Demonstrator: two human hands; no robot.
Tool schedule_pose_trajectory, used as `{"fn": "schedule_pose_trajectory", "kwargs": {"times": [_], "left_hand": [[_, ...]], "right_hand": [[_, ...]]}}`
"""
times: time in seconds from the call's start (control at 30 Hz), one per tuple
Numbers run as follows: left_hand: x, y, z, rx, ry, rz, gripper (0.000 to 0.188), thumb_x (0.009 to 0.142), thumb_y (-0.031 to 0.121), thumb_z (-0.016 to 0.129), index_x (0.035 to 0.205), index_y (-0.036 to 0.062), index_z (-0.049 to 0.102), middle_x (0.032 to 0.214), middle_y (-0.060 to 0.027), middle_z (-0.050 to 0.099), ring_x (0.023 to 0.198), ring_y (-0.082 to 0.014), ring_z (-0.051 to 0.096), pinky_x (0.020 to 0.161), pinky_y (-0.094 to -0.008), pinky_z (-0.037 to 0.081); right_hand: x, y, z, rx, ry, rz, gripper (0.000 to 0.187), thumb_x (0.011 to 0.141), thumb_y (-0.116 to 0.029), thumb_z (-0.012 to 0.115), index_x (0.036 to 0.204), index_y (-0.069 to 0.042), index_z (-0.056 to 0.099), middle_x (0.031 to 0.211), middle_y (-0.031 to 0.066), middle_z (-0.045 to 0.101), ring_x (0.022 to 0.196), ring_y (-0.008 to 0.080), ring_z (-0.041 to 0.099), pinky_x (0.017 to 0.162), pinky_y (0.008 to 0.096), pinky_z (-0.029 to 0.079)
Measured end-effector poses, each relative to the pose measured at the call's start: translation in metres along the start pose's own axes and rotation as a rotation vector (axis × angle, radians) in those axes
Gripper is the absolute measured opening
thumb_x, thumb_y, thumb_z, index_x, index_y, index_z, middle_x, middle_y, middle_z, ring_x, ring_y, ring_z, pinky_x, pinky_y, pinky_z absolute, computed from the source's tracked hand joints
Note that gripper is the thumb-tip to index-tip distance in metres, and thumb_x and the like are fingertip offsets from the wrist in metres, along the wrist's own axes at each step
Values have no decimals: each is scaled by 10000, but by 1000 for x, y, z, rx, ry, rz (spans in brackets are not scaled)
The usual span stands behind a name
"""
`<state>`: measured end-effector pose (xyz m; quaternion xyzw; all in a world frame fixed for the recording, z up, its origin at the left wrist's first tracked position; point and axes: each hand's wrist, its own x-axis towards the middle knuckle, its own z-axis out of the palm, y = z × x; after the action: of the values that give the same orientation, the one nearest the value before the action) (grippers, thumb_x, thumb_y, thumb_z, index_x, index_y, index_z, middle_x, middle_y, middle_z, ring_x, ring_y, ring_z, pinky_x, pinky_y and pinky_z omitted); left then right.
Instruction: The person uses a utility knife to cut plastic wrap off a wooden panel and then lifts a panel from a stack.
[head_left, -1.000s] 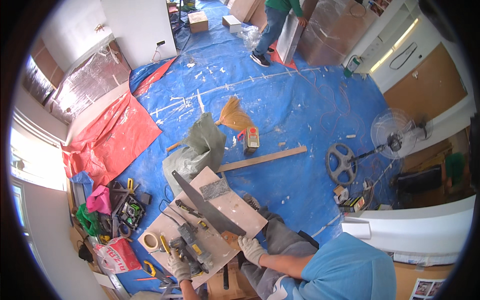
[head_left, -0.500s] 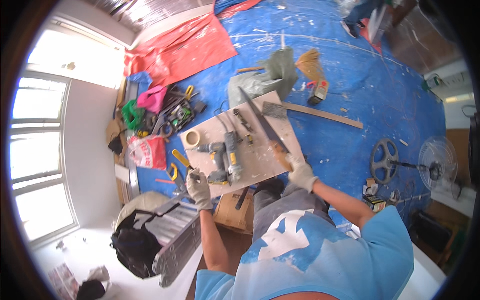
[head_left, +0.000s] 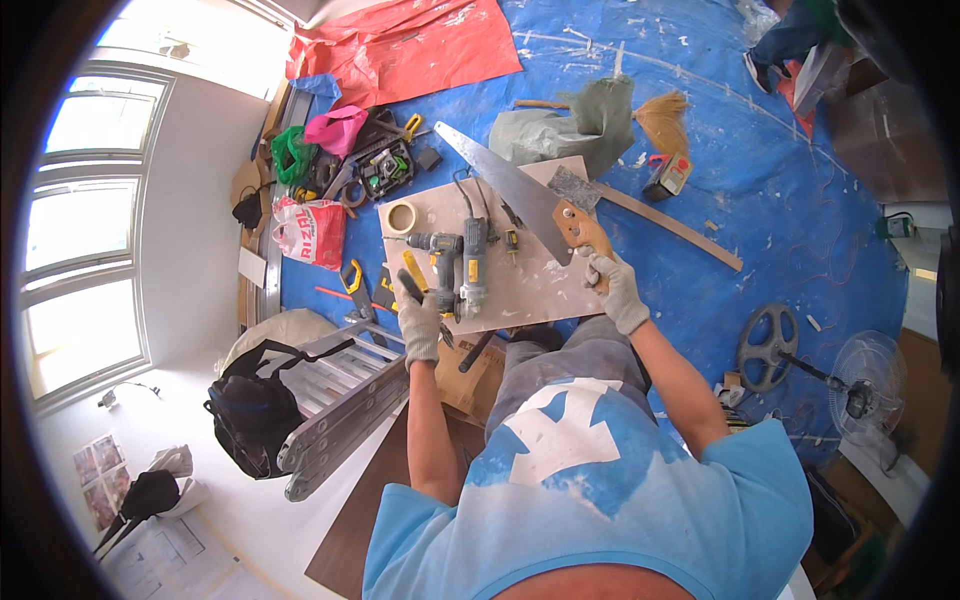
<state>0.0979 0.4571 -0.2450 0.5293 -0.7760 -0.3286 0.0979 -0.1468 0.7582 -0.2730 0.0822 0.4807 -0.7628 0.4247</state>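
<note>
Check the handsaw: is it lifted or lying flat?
Lying flat. The handsaw rests blade-down along the board, and the right hand touches its wooden handle.

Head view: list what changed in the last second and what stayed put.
The view swung round toward the window side. The right hand has taken hold of the handsaw by its wooden handle. The left hand keeps gripping a yellow-and-black tool at the board's edge. Both drills and the tape roll stayed put.
</note>
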Motion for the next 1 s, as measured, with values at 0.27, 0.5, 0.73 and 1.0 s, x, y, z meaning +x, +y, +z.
{"fn": "schedule_pose_trajectory", "kwargs": {"times": [0.27, 0.5, 0.73, 1.0], "left_hand": [[53, 34, 69, 655, -169, 244, 332, 999, 330, 595, 1245, 117, 663, 1065, -161, 731, 983, -348, 721, 820, -496, 544], [66, -2, 118, 1009, -231, 428, 193, 1029, 251, 527, 1147, 145, 637, 924, -66, 680, 852, -286, 702, 721, -486, 514], [-69, 53, 100, 539, -13, 283, 628, 909, 180, 699, 1477, 27, 482, 1440, -204, 524, 1368, -386, 483, 1122, -516, 398], [-348, 47, 88, 456, -224, -423, 620, 938, 242, 701, 1479, 21, 496, 1404, -222, 596, 1302, -392, 565, 1107, -509, 419]], "right_hand": [[48, 87, -68, 126, 266, 344, 277, 1002, -206, 640, 1220, -37, 661, 815, 25, 639, 717, 190, 638, 693, 379, 568], [108, 55, -43, -2171, -989, -167, 406, 850, -112, 630, 1246, -24, 655, 979, 193, 702, 871, 399, 690, 783, 500, 575], [268, 47, 92, -2252, -754, -1070, 317, 937, -160, 569, 1227, -109, 685, 1270, 103, 619, 1255, 294, 536, 1011, 435, 435], [340, 63, 121, -2382, -1266, -1040, 233, 914, -199, 635, 1054, -101, 794, 1139, 74, 764, 1116, 302, 695, 881, 491, 518]]}}
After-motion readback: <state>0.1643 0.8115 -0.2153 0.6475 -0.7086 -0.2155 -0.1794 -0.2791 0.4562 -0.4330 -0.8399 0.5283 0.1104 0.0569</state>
